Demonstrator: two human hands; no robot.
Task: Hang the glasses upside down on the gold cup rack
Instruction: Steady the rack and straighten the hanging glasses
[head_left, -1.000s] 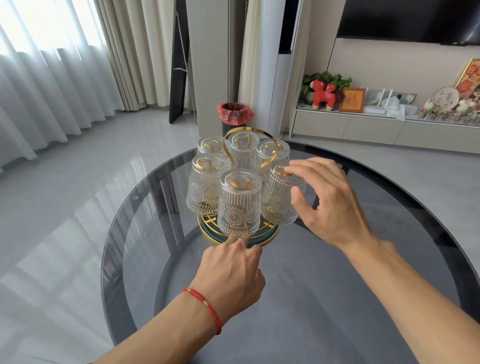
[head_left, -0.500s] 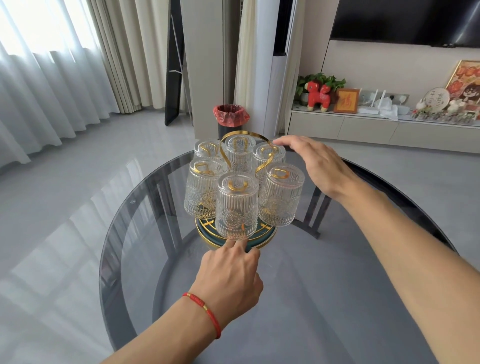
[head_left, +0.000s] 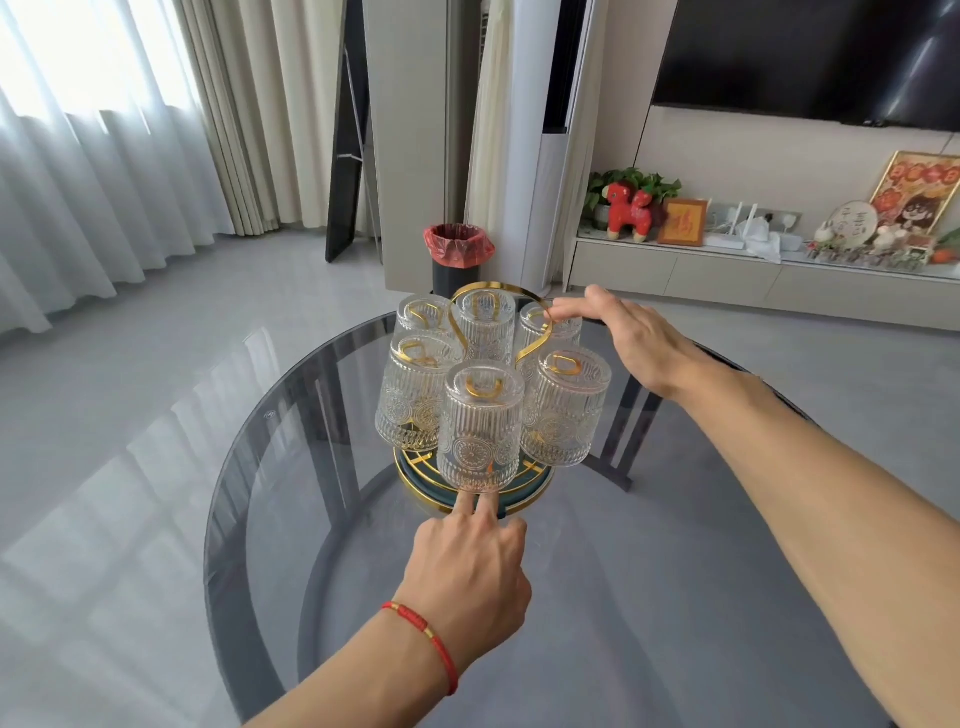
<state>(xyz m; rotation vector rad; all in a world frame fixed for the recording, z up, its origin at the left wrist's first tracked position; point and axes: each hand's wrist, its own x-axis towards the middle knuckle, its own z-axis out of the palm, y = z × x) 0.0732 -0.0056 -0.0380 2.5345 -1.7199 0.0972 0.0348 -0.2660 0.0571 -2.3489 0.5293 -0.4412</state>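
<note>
Glasses, six of them, are hanging upside down on the gold cup rack (head_left: 470, 470), which is standing near the middle of the round smoked-glass counter (head_left: 675, 597). The ribbed glasses are ringing the rack's looping gold handle (head_left: 535, 332): the front glass (head_left: 480, 428) is sitting nearest the camera, the left glass (head_left: 415, 392) and the right glass (head_left: 563, 408) are flanking it, and three more are crowding behind. Gold hook tips are showing through each upturned base.

The left hand (head_left: 467, 577), wearing a red cord bracelet (head_left: 423, 626) at the wrist, is lying low over the counter with two fingers stretched forward; their fingertips (head_left: 475, 506) are touching the rack's round base just under the front glass, while the other fingers are curling in. It is gripping nothing.

The right hand (head_left: 636, 340) is reaching across from the right, flat and spread, palm down. Its forefinger is pointing left and touching the gold handle beside the rear right glass (head_left: 550, 325). Nothing is enclosed in this hand either.

Beyond the counter, a bin with a red liner (head_left: 457, 254) is standing on the grey floor.
</note>
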